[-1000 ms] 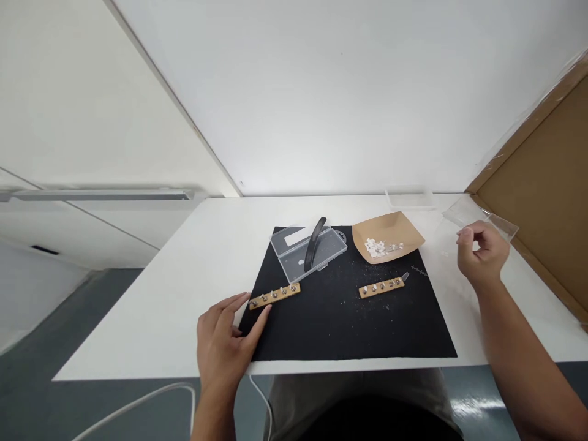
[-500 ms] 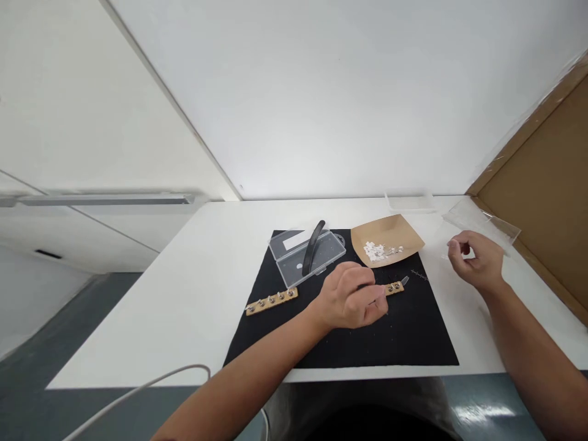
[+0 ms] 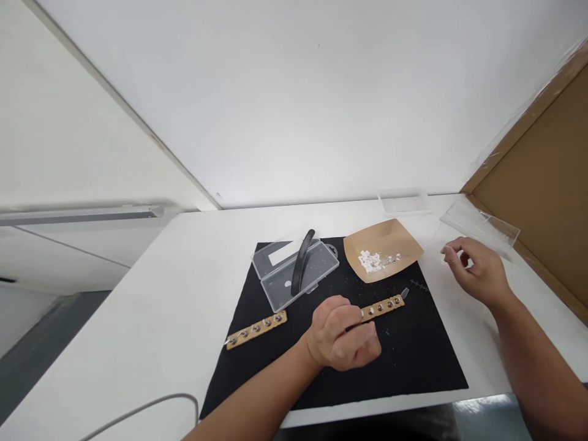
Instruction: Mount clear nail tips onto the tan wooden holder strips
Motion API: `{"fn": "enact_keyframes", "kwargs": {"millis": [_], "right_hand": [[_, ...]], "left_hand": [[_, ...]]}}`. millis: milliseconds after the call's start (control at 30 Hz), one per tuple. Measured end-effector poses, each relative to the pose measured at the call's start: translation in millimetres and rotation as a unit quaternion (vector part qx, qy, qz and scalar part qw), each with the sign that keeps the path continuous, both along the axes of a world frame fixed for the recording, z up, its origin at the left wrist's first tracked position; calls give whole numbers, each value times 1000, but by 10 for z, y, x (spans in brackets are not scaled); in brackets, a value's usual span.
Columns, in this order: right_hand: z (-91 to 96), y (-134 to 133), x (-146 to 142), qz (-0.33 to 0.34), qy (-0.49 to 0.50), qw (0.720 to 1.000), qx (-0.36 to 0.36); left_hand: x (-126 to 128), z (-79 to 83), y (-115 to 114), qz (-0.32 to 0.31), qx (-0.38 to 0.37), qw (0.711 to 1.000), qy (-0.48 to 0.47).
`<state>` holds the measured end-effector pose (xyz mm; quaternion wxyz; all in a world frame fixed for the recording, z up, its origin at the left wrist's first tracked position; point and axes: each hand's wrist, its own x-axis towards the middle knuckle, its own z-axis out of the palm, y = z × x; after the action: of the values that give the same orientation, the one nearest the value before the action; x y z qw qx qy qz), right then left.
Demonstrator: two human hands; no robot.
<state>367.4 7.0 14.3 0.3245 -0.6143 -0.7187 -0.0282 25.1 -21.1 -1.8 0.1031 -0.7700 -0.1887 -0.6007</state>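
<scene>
My left hand (image 3: 344, 334) is closed in a fist over the black mat (image 3: 413, 361), in front of a tan strip (image 3: 384, 307) with a row of small metal and white pieces on it. It covers the strip's left end, and anything inside the curled fingers is hidden. My right hand (image 3: 478, 269) hovers at the right above the white table, thumb and forefinger pinched together; what they hold, if anything, is too small to tell. A second tan strip (image 3: 257, 331) with similar metal pieces lies on the mat's left side.
A brown paper tray (image 3: 404, 239) holds small white pieces (image 3: 370, 261). On the mat lies an open clear plastic case (image 3: 275, 294) with a curved black piece (image 3: 302, 263) across it. Clear plastic pieces (image 3: 478, 223) lie at the back right, near a cardboard panel (image 3: 542, 153).
The view has shifted. My left hand has drawn back toward me and left along the strip, uncovering more of its metal pieces. My right hand stays pinched in about the same place.
</scene>
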Motion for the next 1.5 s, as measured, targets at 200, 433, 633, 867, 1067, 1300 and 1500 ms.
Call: {"fn": "enact_keyframes", "kwargs": {"millis": [200,433,633,867,1067,1300,1500], "right_hand": [[-38,32,169,-53,-5,996,-75],[-44,12,360,-46,-81,985,-143],[-108,-5,479,-49,-97,975,-196],[-128,15,444,-25,-94,970,-224],[-117,12,413,-42,-98,967,-231],[-178,-1,373,-42,-145,968,-202],[-186,-16,310,-51,-175,966,-183]], "left_hand": [[1,-2,-23,-19,36,999,25],[-33,-9,-23,-24,17,999,44],[-19,-27,-3,-38,-6,999,25],[-9,9,-19,-37,-24,999,21],[-4,6,-21,-49,-26,998,15],[4,14,-25,-48,-36,998,8],[13,38,-18,-44,-37,998,7]]}}
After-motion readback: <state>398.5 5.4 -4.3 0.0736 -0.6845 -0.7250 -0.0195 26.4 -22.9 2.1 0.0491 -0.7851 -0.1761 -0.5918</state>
